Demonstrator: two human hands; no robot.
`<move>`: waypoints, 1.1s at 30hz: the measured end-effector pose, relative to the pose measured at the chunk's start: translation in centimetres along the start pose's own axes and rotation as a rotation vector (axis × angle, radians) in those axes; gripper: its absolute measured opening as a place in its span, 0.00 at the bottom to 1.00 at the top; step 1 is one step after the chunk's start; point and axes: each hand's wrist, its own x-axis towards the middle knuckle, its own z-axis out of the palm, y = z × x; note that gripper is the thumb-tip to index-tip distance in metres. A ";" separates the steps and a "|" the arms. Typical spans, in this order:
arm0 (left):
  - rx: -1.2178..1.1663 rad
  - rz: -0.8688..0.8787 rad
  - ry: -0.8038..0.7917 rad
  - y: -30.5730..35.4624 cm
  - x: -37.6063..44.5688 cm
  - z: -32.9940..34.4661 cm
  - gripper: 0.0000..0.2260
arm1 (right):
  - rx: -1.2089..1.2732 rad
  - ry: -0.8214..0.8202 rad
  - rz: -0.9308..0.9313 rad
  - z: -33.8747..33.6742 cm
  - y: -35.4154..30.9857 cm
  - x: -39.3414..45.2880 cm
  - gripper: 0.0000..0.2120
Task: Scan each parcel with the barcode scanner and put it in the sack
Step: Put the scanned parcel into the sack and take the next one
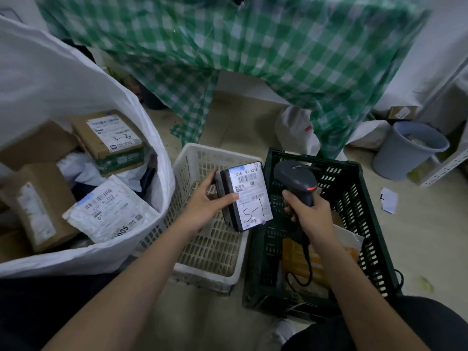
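My left hand (207, 202) grips a small black parcel (247, 196) with a white label marked "5-1", held over the white basket (215, 269). My right hand (310, 211) grips the handle of a black barcode scanner (296, 179), whose head sits just right of the parcel's label. A coiled cable hangs from the scanner into the green crate (354, 198). The big white sack (83, 102) stands open at the left and holds several parcels: cardboard boxes (111, 140) and a white mailer (109, 209).
A green checked cloth (253, 46) hangs from a table behind the baskets. The dark green crate holds a yellow-orange packet (311, 264). A grey bin (407, 148) stands at the right, with a scrap of paper (388, 200) on the floor. My knees are at the bottom edge.
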 end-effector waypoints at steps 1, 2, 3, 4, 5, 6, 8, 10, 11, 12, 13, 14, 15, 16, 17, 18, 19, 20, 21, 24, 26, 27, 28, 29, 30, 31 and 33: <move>-0.009 0.013 -0.009 0.7 -0.8 -0.2 0.41 | 0.015 0.011 -0.009 0.0 -0.6 -0.5 0.05; -0.019 0.026 -0.019 1.4 -1.7 -0.4 0.41 | 0.032 0.016 -0.014 -0.1 -1.4 -1.0 0.06; -0.025 0.048 -0.024 2.2 -2.7 -0.7 0.41 | 0.047 0.009 -0.013 -0.1 -2.2 -1.5 0.07; -0.033 0.071 -0.030 3.0 -3.7 -1.1 0.42 | 0.059 -0.006 -0.010 -0.1 -2.9 -1.9 0.07; -0.039 0.101 -0.035 3.8 -4.8 -1.5 0.42 | 0.064 -0.026 -0.010 0.0 -3.7 -2.5 0.09; -0.039 0.136 -0.033 4.6 -5.9 -2.0 0.42 | 0.058 -0.052 -0.015 0.2 -4.5 -3.1 0.10; -0.037 0.184 0.021 6.4 -8.2 -3.5 0.39 | 0.047 -0.110 -0.043 1.1 -6.2 -4.4 0.09; -0.067 0.214 0.099 7.6 -10.0 -5.9 0.37 | 0.050 -0.163 -0.082 2.6 -8.0 -5.5 0.07; -0.074 0.227 0.147 8.1 -11.0 -7.2 0.36 | 0.046 -0.186 -0.101 3.6 -8.7 -6.0 0.06; -0.073 0.243 0.200 8.5 -11.9 -8.7 0.36 | 0.034 -0.209 -0.118 4.8 -9.4 -6.5 0.06; -0.069 0.254 0.257 8.6 -12.5 -10.4 0.35 | 0.022 -0.229 -0.134 6.1 -9.9 -6.9 0.05; -0.066 0.259 0.318 8.7 -13.0 -12.1 0.35 | 0.012 -0.242 -0.148 7.4 -10.3 -7.2 0.05; -0.064 0.260 0.384 8.7 -13.5 -13.8 0.35 | 0.004 -0.249 -0.154 8.8 -10.6 -7.4 0.05; -0.062 0.268 0.450 8.6 -13.7 -15.6 0.36 | -0.005 -0.254 -0.155 10.2 -10.9 -7.5 0.05; -0.053 0.279 0.514 8.7 -13.9 -17.3 0.36 | -0.013 -0.257 -0.156 11.7 -11.2 -7.5 0.06; -0.036 0.272 0.573 8.6 -13.8 -19.2 0.36 | -0.019 -0.255 -0.158 13.1 -11.5 -7.5 0.07; -0.020 0.260 0.614 8.8 -13.6 -21.0 0.36 | -0.018 -0.246 -0.158 14.5 -11.9 -7.5 0.08; 0.004 0.243 0.639 8.8 -12.8 -22.9 0.36 | -0.012 -0.235 -0.161 15.7 -12.3 -7.3 0.09; 0.037 0.227 0.656 8.9 -11.7 -24.9 0.35 | -0.004 -0.226 -0.166 16.8 -12.7 -7.1 0.09; 0.183 0.162 0.723 9.1 -7.5 -29.9 0.36 | 0.007 -0.229 -0.180 19.6 -13.8 -6.2 0.09; 0.367 0.060 0.705 8.7 -4.9 -31.8 0.33 | 0.001 -0.236 -0.176 20.8 -14.2 -5.5 0.09; 0.427 0.011 0.668 8.5 -4.0 -32.0 0.31 | -0.012 -0.240 -0.174 21.2 -14.2 -5.2 0.09; 0.466 -0.010 0.623 8.3 -3.4 -32.1 0.30 | -0.030 -0.247 -0.174 21.5 -14.3 -4.9 0.09; 0.495 -0.002 0.591 8.2 -3.0 -32.1 0.29 | -0.051 -0.253 -0.179 21.6 -14.1 -4.6 0.10; 0.512 0.006 0.572 8.0 -2.8 -31.9 0.28 | -0.069 -0.257 -0.185 21.6 -13.9 -4.3 0.11; 0.508 0.014 0.557 7.8 -2.7 -31.8 0.27 | -0.084 -0.255 -0.189 21.6 -13.6 -4.1 0.11; 0.451 -0.001 0.526 7.7 -3.1 -31.4 0.26 | -0.094 -0.245 -0.182 21.4 -13.0 -3.7 0.12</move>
